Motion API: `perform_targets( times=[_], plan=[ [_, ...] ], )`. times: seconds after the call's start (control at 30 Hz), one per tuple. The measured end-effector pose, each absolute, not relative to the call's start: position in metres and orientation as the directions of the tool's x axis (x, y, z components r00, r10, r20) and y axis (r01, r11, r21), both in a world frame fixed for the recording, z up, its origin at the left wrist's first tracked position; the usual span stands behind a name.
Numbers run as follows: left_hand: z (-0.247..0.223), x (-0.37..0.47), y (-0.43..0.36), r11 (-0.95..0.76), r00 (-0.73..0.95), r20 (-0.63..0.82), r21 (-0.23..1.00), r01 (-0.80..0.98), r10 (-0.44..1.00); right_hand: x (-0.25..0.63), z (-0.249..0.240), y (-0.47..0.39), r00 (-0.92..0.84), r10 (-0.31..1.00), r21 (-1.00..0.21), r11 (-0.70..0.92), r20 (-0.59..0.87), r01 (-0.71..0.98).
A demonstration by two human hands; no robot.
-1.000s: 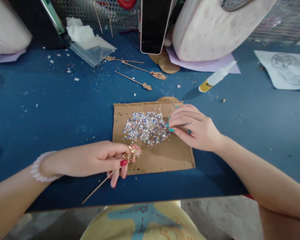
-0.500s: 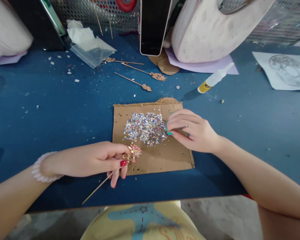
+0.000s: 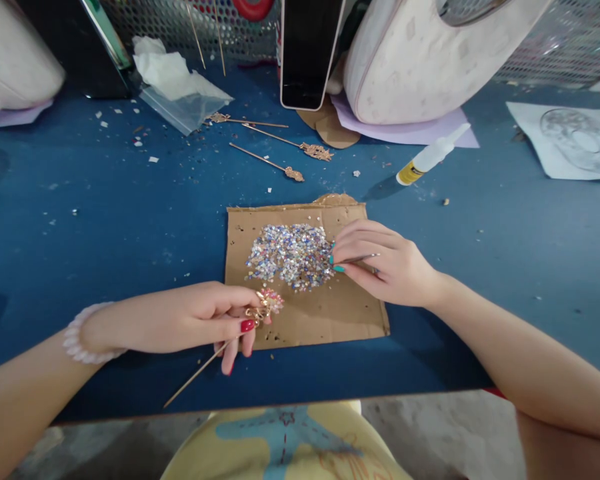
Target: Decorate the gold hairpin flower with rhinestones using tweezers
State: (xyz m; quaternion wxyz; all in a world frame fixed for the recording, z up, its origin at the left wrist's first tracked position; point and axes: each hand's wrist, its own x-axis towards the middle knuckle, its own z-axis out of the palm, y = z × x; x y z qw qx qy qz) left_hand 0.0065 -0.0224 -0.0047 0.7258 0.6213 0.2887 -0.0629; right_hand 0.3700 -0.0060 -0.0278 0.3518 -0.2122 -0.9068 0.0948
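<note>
A pile of small glittering stones (image 3: 293, 257) in silver, blue and other colours lies on a cardboard sheet (image 3: 340, 313). My left hand (image 3: 205, 317) pinches a gold hairpin (image 3: 197, 377) near its ornate head, which bears pink stones and sits over the lower left of the cardboard. The pin's long stem slants down towards the table's front edge. At the pile's right edge, my right hand (image 3: 380, 260) is closed on a thin metal tool (image 3: 363, 258), probably tweezers. The fingers hide the tool's tip.
Several gold hairpins (image 3: 294, 174) lie behind the cardboard. A glue bottle (image 3: 425, 163) leans at the right, near a white bag (image 3: 410, 67) on purple paper. A phone (image 3: 307, 53) stands at the back, a plastic bag (image 3: 185, 107) to its left. Printed paper (image 3: 575, 140) lies far right.
My right hand has shifted very slightly, staying at the pile's right edge. My left hand and the hairpin look unmoved.
</note>
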Motion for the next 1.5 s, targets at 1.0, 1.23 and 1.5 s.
perform_targets(
  times=[1.0,1.23,1.5],
  plan=[
    [-0.003,0.01,-0.023,0.248,0.833,-0.484,0.87,0.425,0.27,0.368,-0.034,-0.008,-0.597,0.515,-0.367,0.857,0.615,0.362],
    [-0.002,0.011,-0.023,0.273,0.827,-0.489,0.866,0.42,0.279,0.366,-0.039,-0.009,-0.483,0.64,-0.521,0.768,0.597,0.374],
    [-0.003,0.009,-0.023,0.275,0.807,-0.524,0.846,0.456,0.272,0.368,-0.038,-0.012,-0.485,0.71,-0.569,0.701,0.51,0.429]
  ],
)
